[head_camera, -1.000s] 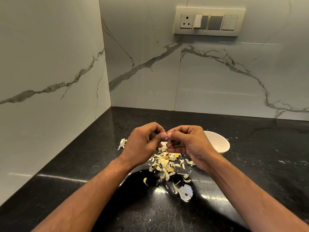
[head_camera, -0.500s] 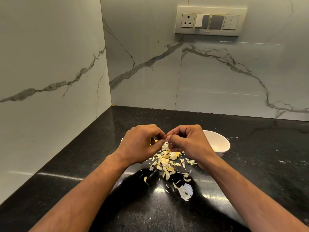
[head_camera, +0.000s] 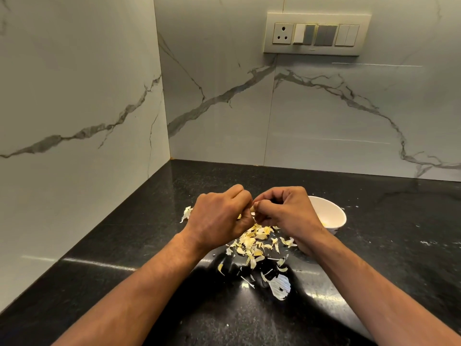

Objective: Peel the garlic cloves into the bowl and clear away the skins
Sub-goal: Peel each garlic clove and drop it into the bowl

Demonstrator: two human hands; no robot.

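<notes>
The left hand (head_camera: pixel 219 216) and the right hand (head_camera: pixel 289 211) are held knuckle to knuckle above the counter (head_camera: pixel 124 258), both with fingers curled. A small pale garlic clove (head_camera: pixel 253 209) is pinched between them; only a sliver of it is seen at the point where the fingertips meet, so how much skin is left on it cannot be told. Directly beneath the hands, a loose heap of yellowish garlic skins (head_camera: pixel 254 243) is spread over the dark stone, with a few stray flakes scattered toward the near edge and one larger white skin piece (head_camera: pixel 280 287) lying apart in front. Another pale skin (head_camera: pixel 187 213) is seen just left of the left hand. A white bowl (head_camera: pixel 331 216) is set on the counter just behind the right hand, partly hidden by it. A switch panel (head_camera: pixel 315 33) is mounted on the marble wall behind.
</notes>
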